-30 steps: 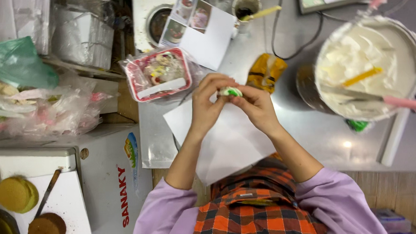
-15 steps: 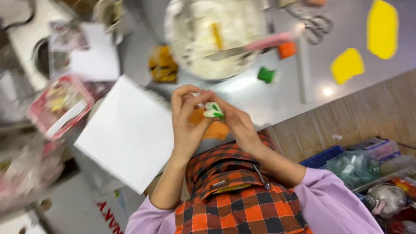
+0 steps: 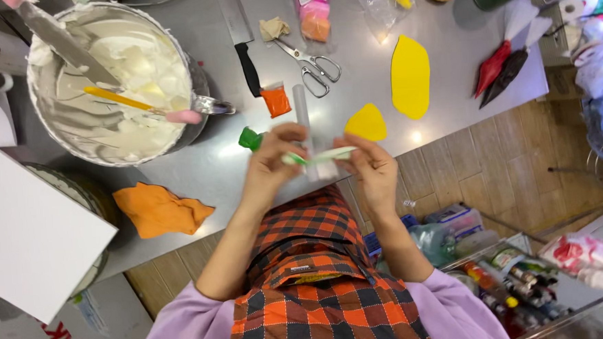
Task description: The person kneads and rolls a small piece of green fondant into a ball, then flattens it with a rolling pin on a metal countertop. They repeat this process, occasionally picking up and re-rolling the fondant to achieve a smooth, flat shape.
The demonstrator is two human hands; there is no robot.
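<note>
My left hand (image 3: pixel 268 166) and my right hand (image 3: pixel 374 169) each pinch one end of a thin green and white strip of soft paste (image 3: pixel 320 156), stretched between them above the steel table's (image 3: pixel 233 173) front edge. A clear rolling pin (image 3: pixel 304 111) lies on the table right under the strip. A small green lump (image 3: pixel 248 138) sits beside my left thumb. Below the hands I see my orange checked apron and lilac sleeves.
A big metal bowl of white cream (image 3: pixel 114 76) with spatulas stands at the back left. A black-handled knife (image 3: pixel 245 55), scissors (image 3: pixel 311 67), an orange block (image 3: pixel 275 101), two flat yellow pieces (image 3: pixel 410 74), piping bags (image 3: pixel 499 66), an orange lump (image 3: pixel 159 208) and a white board (image 3: pixel 30 239) lie around.
The view has swung right along the table, from the white board to the rolling pin. The small green and white piece between my fingers is now drawn out into a longer strip.
</note>
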